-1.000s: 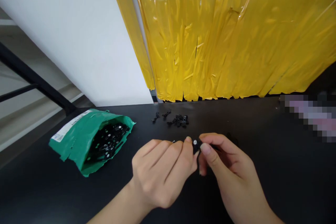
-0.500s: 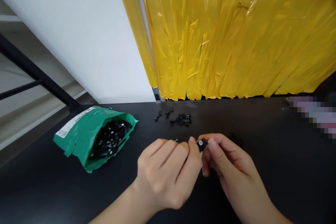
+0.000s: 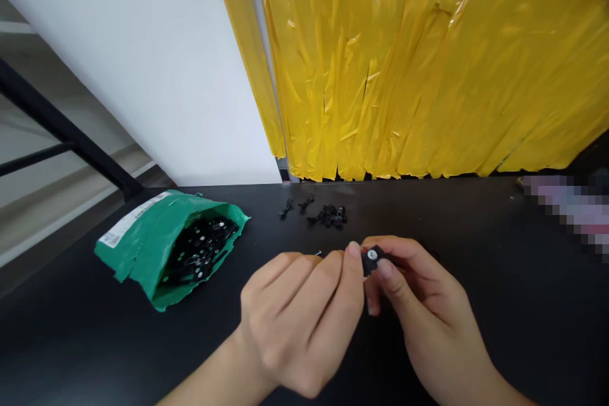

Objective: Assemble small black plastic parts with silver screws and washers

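Between my two hands is a small black clip (image 3: 366, 263) with a round silver screw head (image 3: 372, 255) on its face. My right hand (image 3: 423, 304) pinches its right side between thumb and forefinger. Curled into a fist, my left hand (image 3: 304, 317) grips the left end, which its fingers hide. Behind the left knuckles a thin silver tip (image 3: 318, 253) shows, too small to name. Beyond the hands lies a little heap of black clips (image 3: 330, 216), with two single ones (image 3: 286, 208) to its left.
A torn green bag (image 3: 143, 260), full of black parts with silver spots, lies open on the dark table (image 3: 85, 342) at left. Yellow plastic strips (image 3: 428, 76) hang behind the table, beside a white panel (image 3: 157, 63). A blurred object (image 3: 566, 203) lies far right.
The black clip has turned a little and shows more of its face and screw head. My left hand has shifted slightly left and down.
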A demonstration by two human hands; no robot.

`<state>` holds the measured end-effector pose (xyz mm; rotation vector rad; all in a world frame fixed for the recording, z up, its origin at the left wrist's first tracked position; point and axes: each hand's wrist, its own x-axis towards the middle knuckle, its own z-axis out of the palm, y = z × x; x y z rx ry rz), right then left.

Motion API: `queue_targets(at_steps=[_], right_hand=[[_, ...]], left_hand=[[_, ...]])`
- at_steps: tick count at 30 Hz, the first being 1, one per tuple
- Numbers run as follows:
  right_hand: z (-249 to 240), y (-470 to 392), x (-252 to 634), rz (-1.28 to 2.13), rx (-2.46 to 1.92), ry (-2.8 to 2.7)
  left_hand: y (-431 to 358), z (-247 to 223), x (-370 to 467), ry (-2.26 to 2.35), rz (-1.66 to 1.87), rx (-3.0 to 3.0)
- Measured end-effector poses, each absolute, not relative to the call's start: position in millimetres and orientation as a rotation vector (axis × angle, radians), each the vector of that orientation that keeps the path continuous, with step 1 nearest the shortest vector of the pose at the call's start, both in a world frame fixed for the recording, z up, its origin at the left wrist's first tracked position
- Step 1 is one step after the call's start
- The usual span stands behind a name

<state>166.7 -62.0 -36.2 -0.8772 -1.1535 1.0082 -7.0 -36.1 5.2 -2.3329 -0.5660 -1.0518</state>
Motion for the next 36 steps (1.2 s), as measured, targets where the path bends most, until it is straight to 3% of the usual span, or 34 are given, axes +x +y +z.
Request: queue_targets(at_steps=[14, 20, 27, 33, 36], right_hand=[[-29, -48, 194, 0.547, -0.663, -1.668], [-24, -44, 203, 0.352, -0.615, -1.791], [-23, -43, 207, 0.159, -0.602, -1.830], [-24, -43, 205, 0.231, -0.661, -1.822], [-27, -42, 202, 0.346, -0.686, -1.798]], left_hand=[[-37, 20, -17, -0.437, -0.949, -2.456], [-37, 11, -18, -0.520, -1.101, -2.595], [-42, 7, 0, -0.801, -1.676, -2.836], [-44, 8, 12, -1.743, -2.279, -2.952], [-42, 9, 13, -1.931, -2.384, -2.875]])
